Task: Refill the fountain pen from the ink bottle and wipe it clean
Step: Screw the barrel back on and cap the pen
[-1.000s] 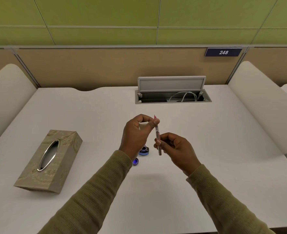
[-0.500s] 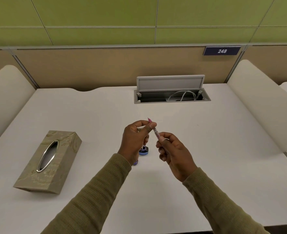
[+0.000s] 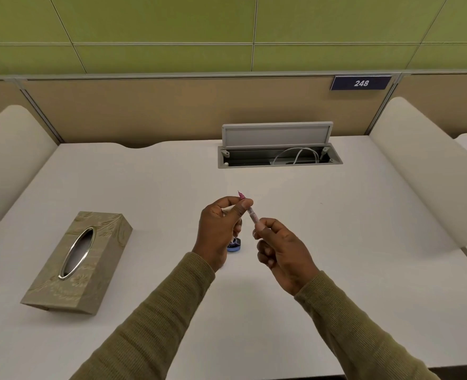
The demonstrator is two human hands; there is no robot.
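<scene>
Left hand (image 3: 218,231) and right hand (image 3: 279,248) both pinch the slim, clear, pink-nibbed fountain pen (image 3: 252,214), newly tilted leftward (nib up, so probably undipped).

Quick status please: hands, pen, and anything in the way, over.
Left hand pinches fountain pen near nib, right hand pinches its back end. Ink bottle on desk beneath, partly behind left hand. Nothing in the way.

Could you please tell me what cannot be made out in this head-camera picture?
Head view, the ink bottle: mostly behind the left hand, so open or capped cannot be told.
Head view, the fountain pen: its rear end is hidden inside the right hand, its grip is under the left thumb, and the nib is too small to show ink.
Head view, the tissue box: whether tissues remain cannot be seen through its slot.
</scene>
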